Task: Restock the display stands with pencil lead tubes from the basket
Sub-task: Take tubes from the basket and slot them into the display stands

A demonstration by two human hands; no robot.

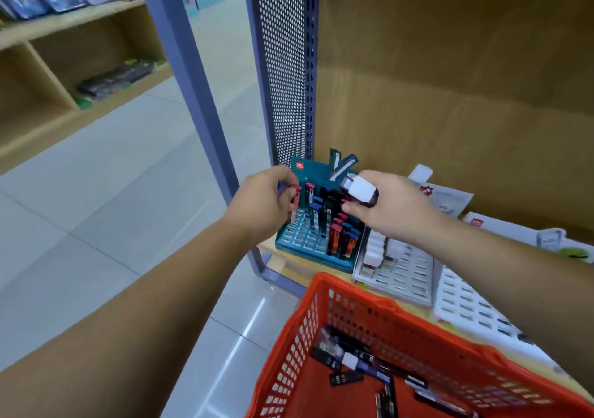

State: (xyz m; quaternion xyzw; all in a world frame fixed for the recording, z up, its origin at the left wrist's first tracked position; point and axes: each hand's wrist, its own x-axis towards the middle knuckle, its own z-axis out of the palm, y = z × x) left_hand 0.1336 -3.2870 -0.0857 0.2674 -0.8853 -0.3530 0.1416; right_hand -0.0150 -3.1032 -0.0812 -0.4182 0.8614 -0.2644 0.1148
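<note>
A teal display stand (299, 244) with a grid of slots sits at the shelf's left end, several lead tubes standing in its right and rear slots. My left hand (263, 202) pinches a red-capped lead tube (294, 204) upright over the stand's left rear slots. My right hand (392, 208) hovers over the stand's right side and grips a bundle of tubes (358, 191) showing white caps. An orange basket (321, 331) sits at the bottom with several dark tubes (353, 363) loose inside.
Two white slotted stands (405, 276) (466, 305) stand to the right of the teal one, the nearer partly filled with white-capped tubes. A perforated blue panel (283, 64) and post bound the shelf on the left. Tiled floor and another wooden shelf lie to the left.
</note>
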